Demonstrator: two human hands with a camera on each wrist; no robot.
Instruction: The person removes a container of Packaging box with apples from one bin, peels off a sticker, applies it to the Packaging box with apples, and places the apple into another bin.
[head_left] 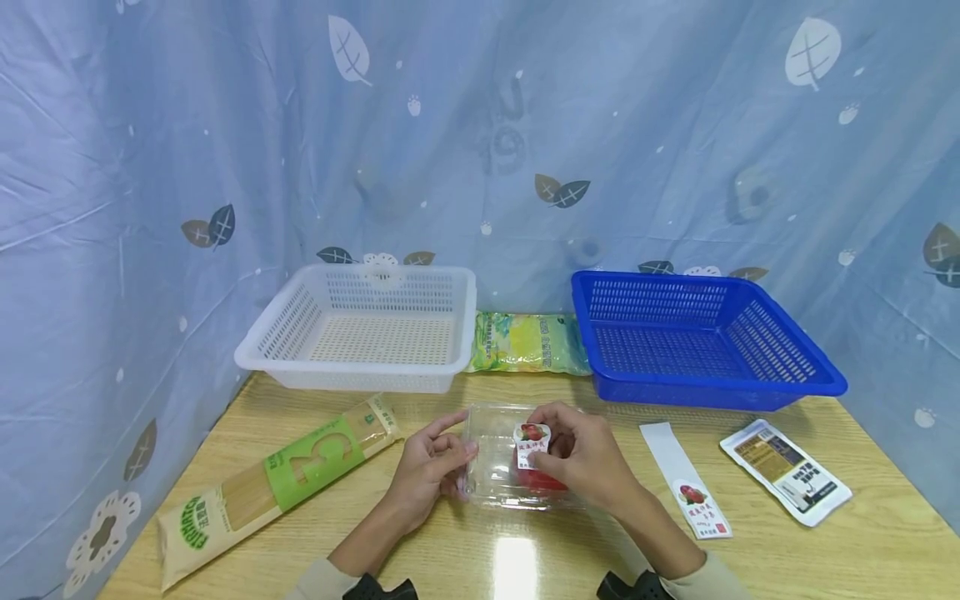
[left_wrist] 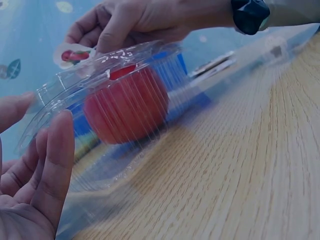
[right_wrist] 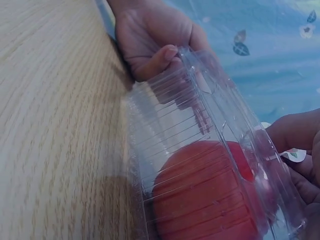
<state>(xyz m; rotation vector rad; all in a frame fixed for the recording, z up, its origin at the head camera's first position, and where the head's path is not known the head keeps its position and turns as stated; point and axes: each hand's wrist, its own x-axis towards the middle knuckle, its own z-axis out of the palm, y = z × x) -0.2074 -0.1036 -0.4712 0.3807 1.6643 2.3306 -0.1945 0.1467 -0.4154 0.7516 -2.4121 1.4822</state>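
A clear plastic clamshell box sits on the table with its lid down and a round red fruit inside. At its left side, my left hand grips the edge, thumb near the lid and fingers along the wall. Over the fruit, my right hand pinches a white sticker label printed with red fruit and writing. The label overlaps the lid in the head view, while the left wrist view shows its rounded end sticking out past the fingers. Right of the box lies a white backing strip bearing another such label.
A white basket stands at the back left and a blue basket at the back right. Between them lies a yellow-green packet. A noodle packet lies at left, a white pouch at right.
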